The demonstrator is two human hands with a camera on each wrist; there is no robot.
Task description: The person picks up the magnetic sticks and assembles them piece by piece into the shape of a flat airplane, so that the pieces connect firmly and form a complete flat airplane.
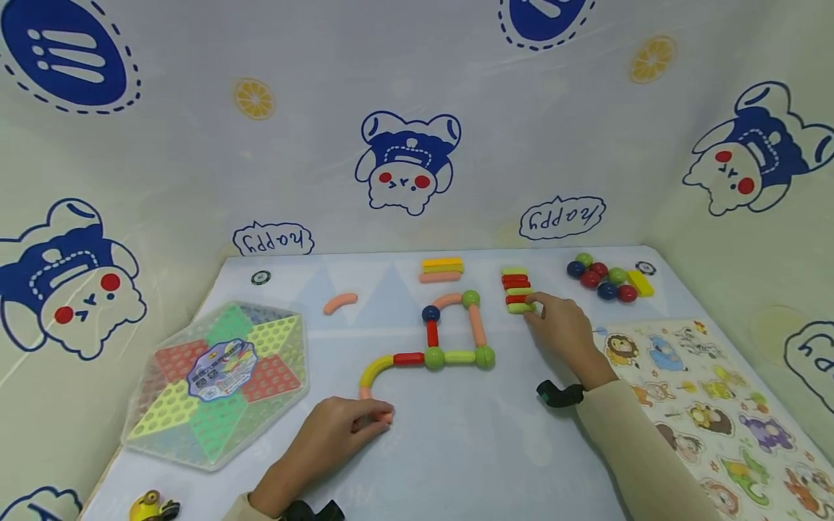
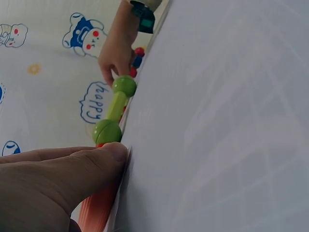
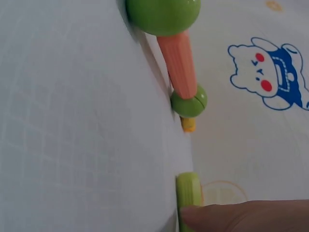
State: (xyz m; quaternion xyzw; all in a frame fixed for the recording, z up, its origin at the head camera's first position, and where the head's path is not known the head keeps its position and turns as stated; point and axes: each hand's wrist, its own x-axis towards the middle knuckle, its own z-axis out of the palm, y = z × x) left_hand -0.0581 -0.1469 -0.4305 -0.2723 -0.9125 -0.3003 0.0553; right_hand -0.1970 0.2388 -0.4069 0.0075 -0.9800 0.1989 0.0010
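Observation:
A figure of coloured rods and balls lies flat on the table, with a four-sided frame joined by green balls [image 1: 434, 357] and a dark blue ball [image 1: 431, 313]. From its left side runs a red rod [image 1: 408, 359], then a curved yellow rod [image 1: 374, 373]. My left hand [image 1: 326, 434] pinches the salmon curved rod [image 2: 96, 212] at the near end of that chain. At the row of short rods on the right, my right hand [image 1: 565, 329] has thumb and finger at the end of the nearest light green rod [image 3: 188, 188].
A clear hexagonal case [image 1: 218, 383] lies at the left, with a small yellow toy [image 1: 153, 506] nearer. A loose salmon rod [image 1: 340, 303] and stacked rods [image 1: 441, 269] lie farther back. Several balls [image 1: 607, 291] cluster back right, behind an animal sticker sheet [image 1: 717, 427].

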